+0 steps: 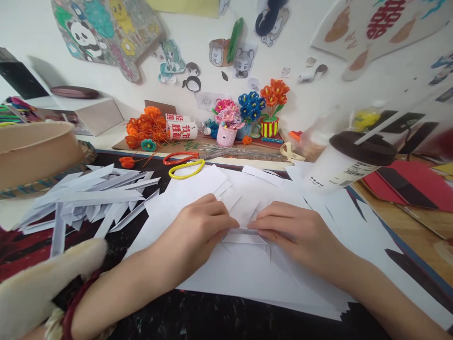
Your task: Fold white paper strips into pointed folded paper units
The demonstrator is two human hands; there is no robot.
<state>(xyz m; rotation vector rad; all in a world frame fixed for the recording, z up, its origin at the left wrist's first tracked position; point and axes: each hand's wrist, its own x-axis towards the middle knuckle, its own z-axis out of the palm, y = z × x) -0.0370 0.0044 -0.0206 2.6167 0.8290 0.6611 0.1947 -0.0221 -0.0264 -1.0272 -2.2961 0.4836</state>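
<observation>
A narrow folded white paper strip lies across the middle of the white sheets. My left hand pinches its left end between thumb and fingers. At the other end, my right hand has its fingers pressed together on the same strip. A small gap separates the two sets of fingertips. More loose paper pieces lie just beyond the fingers.
Folded paper strips are heaped at the left, near a tan bowl. Yellow-handled and red-handled scissors lie behind the sheets. A lidded cup stands at the right. Colourful flowers stand by the wall.
</observation>
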